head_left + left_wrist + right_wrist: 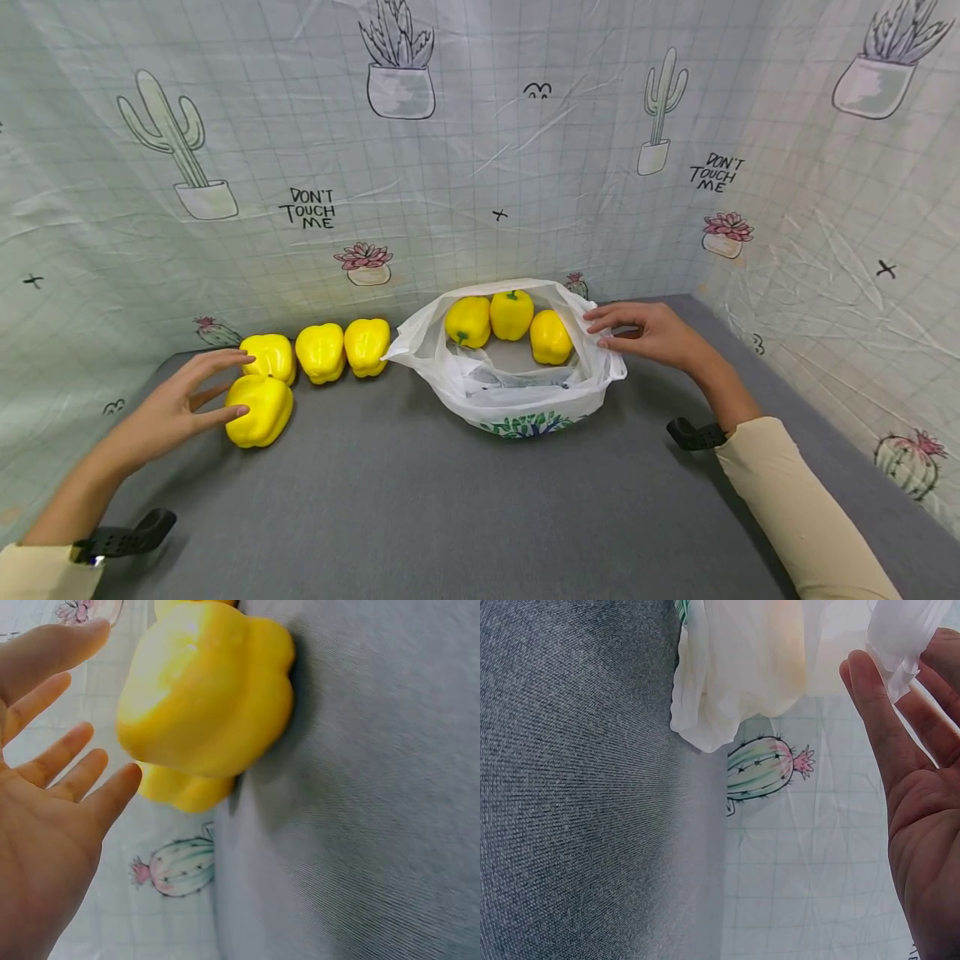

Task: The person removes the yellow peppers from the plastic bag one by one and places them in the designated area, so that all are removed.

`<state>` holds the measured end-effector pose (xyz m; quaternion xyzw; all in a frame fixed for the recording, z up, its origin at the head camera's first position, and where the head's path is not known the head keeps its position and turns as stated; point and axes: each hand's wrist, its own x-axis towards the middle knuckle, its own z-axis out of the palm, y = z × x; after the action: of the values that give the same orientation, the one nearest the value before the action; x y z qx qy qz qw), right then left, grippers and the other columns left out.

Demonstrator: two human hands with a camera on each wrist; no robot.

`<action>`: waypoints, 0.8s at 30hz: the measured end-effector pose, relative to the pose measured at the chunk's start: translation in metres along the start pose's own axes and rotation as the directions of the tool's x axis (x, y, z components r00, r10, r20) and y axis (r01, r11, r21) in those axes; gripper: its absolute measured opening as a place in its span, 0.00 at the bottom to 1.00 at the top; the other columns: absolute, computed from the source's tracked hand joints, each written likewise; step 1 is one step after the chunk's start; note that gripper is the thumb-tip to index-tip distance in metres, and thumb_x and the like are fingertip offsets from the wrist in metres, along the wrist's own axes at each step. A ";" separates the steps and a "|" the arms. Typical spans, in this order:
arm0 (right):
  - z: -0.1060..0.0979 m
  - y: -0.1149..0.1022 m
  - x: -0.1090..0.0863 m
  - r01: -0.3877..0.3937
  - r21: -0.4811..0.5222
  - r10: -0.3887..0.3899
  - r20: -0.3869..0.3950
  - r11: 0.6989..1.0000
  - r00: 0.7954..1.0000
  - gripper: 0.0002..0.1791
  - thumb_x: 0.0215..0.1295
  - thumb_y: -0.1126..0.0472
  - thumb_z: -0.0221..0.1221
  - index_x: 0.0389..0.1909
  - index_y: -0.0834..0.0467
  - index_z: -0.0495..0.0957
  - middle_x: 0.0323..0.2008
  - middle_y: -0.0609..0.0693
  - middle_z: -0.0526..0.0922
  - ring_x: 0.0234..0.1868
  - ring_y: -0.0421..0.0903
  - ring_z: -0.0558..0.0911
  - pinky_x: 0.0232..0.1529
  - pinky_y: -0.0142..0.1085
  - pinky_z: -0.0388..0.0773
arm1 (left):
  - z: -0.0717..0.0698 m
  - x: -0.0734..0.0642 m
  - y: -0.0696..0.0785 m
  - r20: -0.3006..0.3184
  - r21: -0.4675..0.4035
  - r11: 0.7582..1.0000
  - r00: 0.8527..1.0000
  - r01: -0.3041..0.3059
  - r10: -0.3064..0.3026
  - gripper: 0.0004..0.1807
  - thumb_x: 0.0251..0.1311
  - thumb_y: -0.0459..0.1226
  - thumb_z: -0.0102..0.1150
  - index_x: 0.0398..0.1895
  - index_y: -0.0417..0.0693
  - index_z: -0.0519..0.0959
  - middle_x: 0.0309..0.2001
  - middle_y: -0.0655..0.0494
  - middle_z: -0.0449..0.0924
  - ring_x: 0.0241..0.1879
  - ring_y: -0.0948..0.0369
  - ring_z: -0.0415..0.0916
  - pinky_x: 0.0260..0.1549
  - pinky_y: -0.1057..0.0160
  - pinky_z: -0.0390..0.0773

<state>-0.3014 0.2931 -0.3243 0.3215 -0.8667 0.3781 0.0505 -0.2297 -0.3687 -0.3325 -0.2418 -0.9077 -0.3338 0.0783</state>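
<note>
My left hand (168, 417), fingers spread, reaches around the near side of a yellow bell pepper (258, 412) at the left. In the left wrist view a gap shows between the fingertips (124, 780) and that pepper. A white plastic bag (450, 392) stands with its mouth open in the middle, a green and blue print on its front. Inside it lie three yellow bell peppers (512, 317). At its right rim my right hand (652, 333) pinches the bag's edge between thumb and fingers; the right wrist view shows the thin plastic (904, 637) there.
Behind the near pepper, more yellow bell peppers (321, 354) stand in a row left of the bag. All rest on a dark grey table (450, 517). A pale curtain (480, 167) with cactus drawings hangs along the table's back and sides.
</note>
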 end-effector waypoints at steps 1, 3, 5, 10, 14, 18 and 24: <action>0.000 0.000 0.000 0.000 -0.001 0.000 0.000 1.000 1.000 0.14 0.66 0.64 0.68 0.51 0.55 0.87 0.62 0.54 0.81 0.58 0.28 0.76 0.52 0.40 0.83 | 0.000 0.002 0.002 -0.001 -0.004 1.000 1.000 -0.007 0.007 0.36 0.59 0.30 0.71 0.71 0.41 0.67 0.67 0.60 0.60 0.62 0.82 0.57 0.51 0.86 0.67; 0.000 0.000 0.001 -0.002 0.000 0.002 0.000 1.000 1.000 0.14 0.66 0.64 0.68 0.51 0.55 0.87 0.62 0.54 0.81 0.59 0.28 0.76 0.52 0.42 0.83 | 0.000 0.006 0.007 0.001 -0.002 1.000 1.000 -0.021 0.021 0.36 0.60 0.30 0.70 0.71 0.42 0.67 0.68 0.60 0.61 0.63 0.80 0.58 0.51 0.86 0.67; 0.000 0.001 0.001 -0.006 0.003 0.006 0.001 1.000 1.000 0.14 0.66 0.64 0.67 0.52 0.56 0.86 0.62 0.54 0.81 0.59 0.30 0.77 0.53 0.40 0.83 | 0.000 0.009 0.013 0.008 -0.008 0.999 0.999 -0.035 0.035 0.37 0.60 0.30 0.70 0.72 0.43 0.66 0.68 0.58 0.61 0.64 0.79 0.58 0.52 0.86 0.66; 0.000 0.002 0.003 0.003 0.001 -0.003 0.000 1.000 1.000 0.14 0.66 0.64 0.67 0.52 0.55 0.86 0.61 0.54 0.81 0.59 0.30 0.77 0.51 0.30 0.81 | 0.006 0.019 0.029 0.007 -0.017 0.999 0.999 -0.044 0.044 0.39 0.60 0.29 0.70 0.74 0.45 0.65 0.68 0.53 0.64 0.64 0.81 0.58 0.55 0.86 0.64; -0.001 0.001 0.003 0.013 0.005 -0.013 -0.001 1.000 1.000 0.13 0.66 0.65 0.67 0.51 0.56 0.86 0.61 0.55 0.81 0.60 0.30 0.77 0.52 0.31 0.81 | 0.012 0.029 0.040 0.022 -0.039 0.998 0.998 -0.058 0.059 0.37 0.61 0.29 0.69 0.73 0.43 0.65 0.67 0.55 0.65 0.63 0.81 0.60 0.56 0.85 0.65; -0.001 0.000 0.004 0.004 0.004 -0.004 0.005 1.000 1.000 0.13 0.67 0.64 0.67 0.52 0.56 0.86 0.62 0.54 0.81 0.62 0.41 0.78 0.53 0.33 0.81 | 0.017 0.038 0.050 0.060 -0.054 0.993 0.992 -0.109 0.112 0.36 0.62 0.29 0.68 0.73 0.43 0.65 0.69 0.47 0.65 0.65 0.81 0.59 0.56 0.83 0.66; 0.000 0.000 0.004 -0.005 0.007 0.005 0.005 1.000 1.000 0.13 0.67 0.64 0.67 0.51 0.56 0.86 0.62 0.54 0.81 0.62 0.48 0.78 0.52 0.29 0.80 | 0.025 0.050 0.066 0.103 -0.066 0.989 0.984 -0.135 0.142 0.37 0.63 0.29 0.68 0.74 0.43 0.64 0.71 0.44 0.64 0.66 0.81 0.58 0.61 0.70 0.73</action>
<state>-0.3041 0.2909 -0.3231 0.3205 -0.8662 0.3804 0.0465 -0.2401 -0.2901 -0.2987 -0.3243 -0.8815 -0.3404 0.0451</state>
